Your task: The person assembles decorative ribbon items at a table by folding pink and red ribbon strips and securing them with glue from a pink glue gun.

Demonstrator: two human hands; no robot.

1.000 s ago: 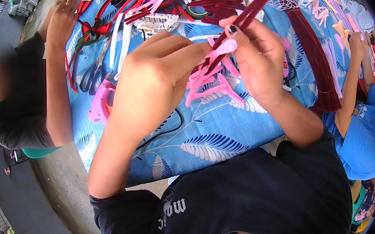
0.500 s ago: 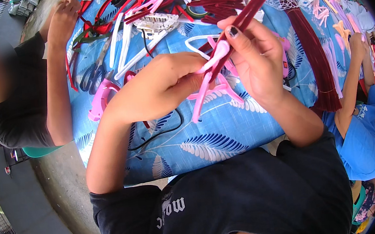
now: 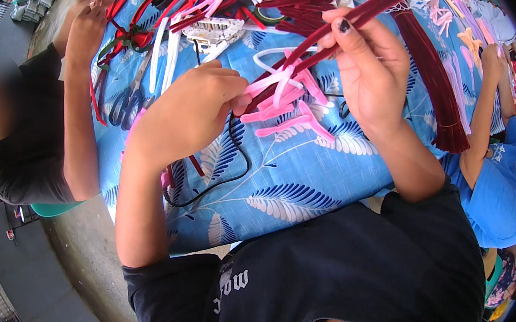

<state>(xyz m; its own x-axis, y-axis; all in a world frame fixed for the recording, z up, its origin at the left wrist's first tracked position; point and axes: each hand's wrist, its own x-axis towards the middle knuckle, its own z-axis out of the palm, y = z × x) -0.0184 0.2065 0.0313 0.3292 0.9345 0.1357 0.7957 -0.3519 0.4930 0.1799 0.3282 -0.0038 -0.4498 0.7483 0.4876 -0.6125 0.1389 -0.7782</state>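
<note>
Two dark red fuzzy strips (image 3: 380,4) slant over the bench (image 3: 361,174), crossed by a pink strip (image 3: 268,83); the right hand (image 3: 372,78) pinches the red ones between thumb and fingers; the left hand (image 3: 189,111) is clamped on the pink strip's end; pink pieces (image 3: 279,127) lie nearby; scissors (image 3: 134,93) rest left of that hand.

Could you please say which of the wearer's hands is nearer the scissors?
Left: the left hand is right of the scissors; the right hand, holding dark red strips, is farther right.

Craft workspace, co-workers (image 3: 497,197) alongside, scissors (image 3: 134,96), maroon stem bundle (image 3: 432,77) (tied), blue tablecloth (image 3: 362,178)
</note>
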